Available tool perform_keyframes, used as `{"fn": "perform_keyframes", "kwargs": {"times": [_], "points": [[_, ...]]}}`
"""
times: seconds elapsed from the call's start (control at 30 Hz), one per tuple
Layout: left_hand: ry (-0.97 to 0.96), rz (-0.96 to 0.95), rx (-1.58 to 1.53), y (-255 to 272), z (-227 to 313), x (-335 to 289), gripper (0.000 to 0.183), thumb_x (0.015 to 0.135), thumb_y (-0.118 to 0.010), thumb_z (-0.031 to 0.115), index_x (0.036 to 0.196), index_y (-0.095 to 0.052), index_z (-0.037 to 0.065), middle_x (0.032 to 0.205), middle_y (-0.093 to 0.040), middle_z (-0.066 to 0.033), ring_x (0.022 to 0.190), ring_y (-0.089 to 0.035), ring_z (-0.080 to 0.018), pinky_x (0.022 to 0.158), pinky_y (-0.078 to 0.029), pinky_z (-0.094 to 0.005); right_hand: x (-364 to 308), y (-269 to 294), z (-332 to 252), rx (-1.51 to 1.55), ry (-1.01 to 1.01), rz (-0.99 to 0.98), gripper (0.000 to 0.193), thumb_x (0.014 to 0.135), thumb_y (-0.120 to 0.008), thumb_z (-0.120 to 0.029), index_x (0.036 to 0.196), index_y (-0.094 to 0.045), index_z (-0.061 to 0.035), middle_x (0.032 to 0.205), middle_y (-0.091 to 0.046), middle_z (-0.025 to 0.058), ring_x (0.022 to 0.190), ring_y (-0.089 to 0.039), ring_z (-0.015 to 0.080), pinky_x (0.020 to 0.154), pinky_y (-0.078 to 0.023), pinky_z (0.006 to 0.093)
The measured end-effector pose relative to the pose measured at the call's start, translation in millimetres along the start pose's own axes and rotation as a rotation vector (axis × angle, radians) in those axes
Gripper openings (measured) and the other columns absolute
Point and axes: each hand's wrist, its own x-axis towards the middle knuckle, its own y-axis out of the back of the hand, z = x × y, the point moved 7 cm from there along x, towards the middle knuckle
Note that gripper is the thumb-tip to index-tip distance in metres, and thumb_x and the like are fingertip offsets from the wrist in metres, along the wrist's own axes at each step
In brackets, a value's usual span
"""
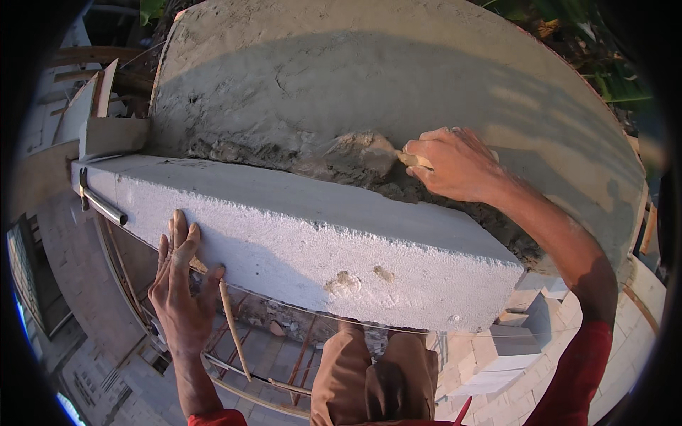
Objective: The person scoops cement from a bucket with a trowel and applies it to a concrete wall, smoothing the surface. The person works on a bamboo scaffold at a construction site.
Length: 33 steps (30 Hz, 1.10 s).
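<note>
A long pale block [426, 266] with a rough edge crosses the middle of the view. My left hand [181, 287] lies against its near pale face at the left, fingers stretched out and thumb apart. A thin wooden stick [233, 330] slants down from beside that thumb; whether they touch I cannot tell. Past the block, my right hand [455, 163] is closed round the pale wooden handle [413, 160] of what looks like a trowel. Wet mortar [362, 153] covers or hides its blade. More lumpy mortar [259, 153] runs along the block's far side.
Beyond the block spreads a broad grey mortar-coated surface [341, 78]. A hammer [103, 199] rests at the block's left end. Below are my trousered legs [376, 373], a thin taut string, rods and boards. Pale blocks [501, 355] stand at the lower right; leaves [621, 89] at the upper right.
</note>
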Motion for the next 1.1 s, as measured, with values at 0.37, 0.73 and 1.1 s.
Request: {"fn": "perform_keyframes", "kwargs": {"times": [0.37, 0.73, 1.1], "points": [[-0.010, 0.004, 0.015, -1, -4, -1, 0.060, 0.079, -0.081, 0.019, 0.135, -0.061, 0.006, 0.144, -0.055, -0.0225, 0.138, -0.050, -0.0370, 0.116, -0.037, -0.0575, -10, -11, 11, 0.006, 0.020, 0.067, 0.032, 0.091, -0.074, -0.020, 0.114, -0.070, 0.0017, 0.091, -0.070, 0.0145, 0.076, -0.068, 0.0321, 0.070, -0.054, 0.0417], [0.020, -0.024, 0.029, 1, 1, 3, 0.060, 0.080, -0.080, 0.022, 0.134, -0.061, 0.005, 0.144, -0.055, -0.0226, 0.138, -0.050, -0.0366, 0.117, -0.038, -0.0559, -22, 14, -3, 0.063, -0.044, 0.038, 0.032, 0.090, -0.072, -0.024, 0.112, -0.072, -0.0002, 0.088, -0.072, 0.0190, 0.082, -0.071, 0.0331, 0.078, -0.055, 0.0441], [0.111, -0.044, 0.065, 1, -7, -1, 0.054, 0.088, -0.073, 0.013, 0.139, -0.058, 0.012, 0.147, -0.056, -0.0115, 0.140, -0.048, -0.0318, 0.119, -0.037, -0.0529, -243, 105, 20, -0.049, -0.049, 0.507, 0.043, 0.084, -0.079, -0.024, 0.117, -0.065, 0.0000, 0.103, -0.068, 0.0174, 0.087, -0.067, 0.0278, 0.077, -0.053, 0.0369]]}}
